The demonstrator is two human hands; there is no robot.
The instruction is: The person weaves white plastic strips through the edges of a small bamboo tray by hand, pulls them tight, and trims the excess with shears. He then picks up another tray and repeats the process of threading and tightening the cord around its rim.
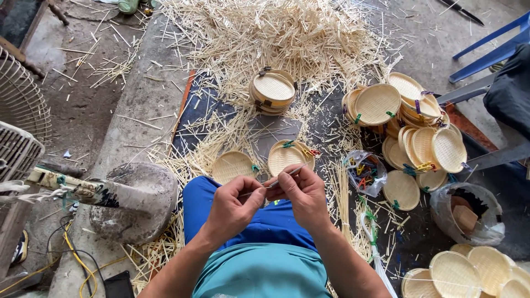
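Observation:
My left hand [234,205] and my right hand [302,193] meet above my lap and pinch a thin pale bamboo strip [287,175] between their fingertips. The strip runs slanted from the left hand up past the right fingers. Just beyond the hands, two small round woven bamboo lids [233,165] [287,157] lie on the dark mat, each with coloured clips on the rim. My blue-trousered knee [204,207] is under the left hand.
A large heap of bamboo slivers [276,38] covers the far mat. Stacks of woven lids [273,91] [419,124] sit ahead and right, more at lower right [469,273]. A bag of clips [364,172], a stone base [138,201], blue chair legs [491,52] and a fan grille [19,110] surround me.

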